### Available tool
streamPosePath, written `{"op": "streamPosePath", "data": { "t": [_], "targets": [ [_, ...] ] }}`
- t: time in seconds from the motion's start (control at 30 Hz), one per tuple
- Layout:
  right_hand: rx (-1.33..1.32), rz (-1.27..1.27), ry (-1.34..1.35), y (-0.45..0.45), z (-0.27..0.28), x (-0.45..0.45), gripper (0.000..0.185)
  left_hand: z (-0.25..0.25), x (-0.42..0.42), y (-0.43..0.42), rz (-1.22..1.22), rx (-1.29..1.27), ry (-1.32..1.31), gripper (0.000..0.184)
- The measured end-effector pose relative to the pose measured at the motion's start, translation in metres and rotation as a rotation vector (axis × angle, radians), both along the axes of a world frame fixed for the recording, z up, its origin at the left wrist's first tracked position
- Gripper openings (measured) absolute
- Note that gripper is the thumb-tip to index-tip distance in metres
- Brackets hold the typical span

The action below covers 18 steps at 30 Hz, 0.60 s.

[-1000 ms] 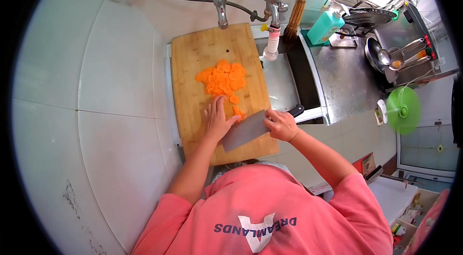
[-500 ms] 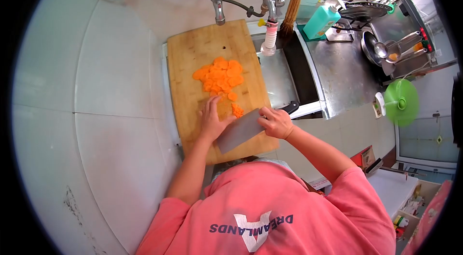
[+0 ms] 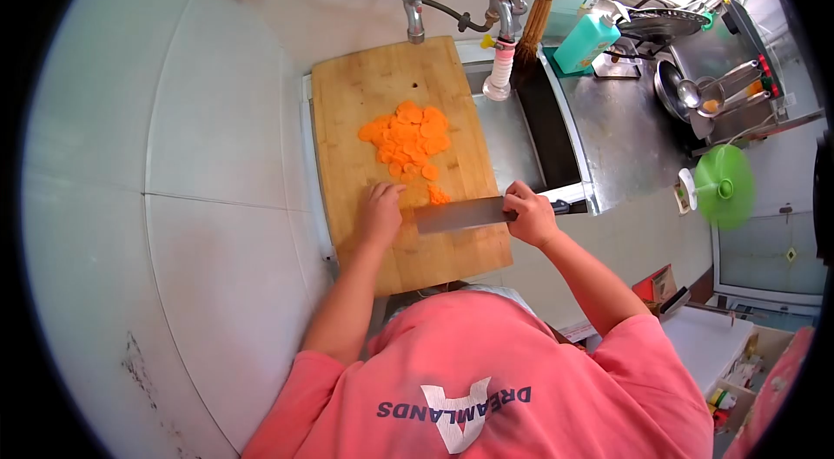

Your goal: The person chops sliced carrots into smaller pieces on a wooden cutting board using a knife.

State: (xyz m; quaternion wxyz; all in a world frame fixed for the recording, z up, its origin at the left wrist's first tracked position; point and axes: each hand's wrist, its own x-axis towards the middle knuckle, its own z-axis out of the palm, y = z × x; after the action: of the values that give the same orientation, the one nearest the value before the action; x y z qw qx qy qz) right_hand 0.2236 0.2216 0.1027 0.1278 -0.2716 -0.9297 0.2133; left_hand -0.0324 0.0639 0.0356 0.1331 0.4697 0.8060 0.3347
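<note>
A wooden cutting board [image 3: 347, 129] carries a heap of orange carrot slices [image 3: 408, 138]. Nearer to me lies a small pile of finely cut carrot [image 3: 438, 195]. My right hand [image 3: 530, 216] is closed on a cleaver [image 3: 460, 215], gripping it where blade and handle meet. The blade points left across the board, just below the small pile, and is slightly blurred. My left hand [image 3: 380, 211] is over the board left of the blade tip, with loosely bent fingers apart from the blade. I see nothing held in it; its thumb is hidden.
The board lies over a metal sink [image 3: 508, 142]. Above are a tap [image 3: 413, 7] and another with a pink-and-white hose end [image 3: 499, 72]. A brush [image 3: 533, 25] hangs beside a teal bottle [image 3: 586, 42]. A green fan [image 3: 724, 186] stands right; a tiled wall [image 3: 217, 146] is left.
The cleaver has swung from slanting toward me to lying nearly level across the board. My right hand moved right; my left hand drew back from the small pile, its thumb no longer showing.
</note>
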Motion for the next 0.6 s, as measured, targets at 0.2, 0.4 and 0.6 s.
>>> {"op": "streamPosePath", "data": {
  "t": [0.2,0.4,0.6],
  "targets": [
    [-0.274,-0.328,0.024,-0.014,-0.009,-0.001,0.011,-0.011,0.023,0.014,-0.079,0.053,0.114,0.032],
    [-0.591,-0.596,0.130,-0.034,-0.038,-0.009,0.017,-0.006,0.042,0.029,-0.063,-0.070,0.182,0.042],
    [-0.625,-0.628,0.141,-0.029,-0.039,0.001,0.018,-0.015,0.062,0.036,-0.119,-0.093,0.222,0.036]
  ]
}}
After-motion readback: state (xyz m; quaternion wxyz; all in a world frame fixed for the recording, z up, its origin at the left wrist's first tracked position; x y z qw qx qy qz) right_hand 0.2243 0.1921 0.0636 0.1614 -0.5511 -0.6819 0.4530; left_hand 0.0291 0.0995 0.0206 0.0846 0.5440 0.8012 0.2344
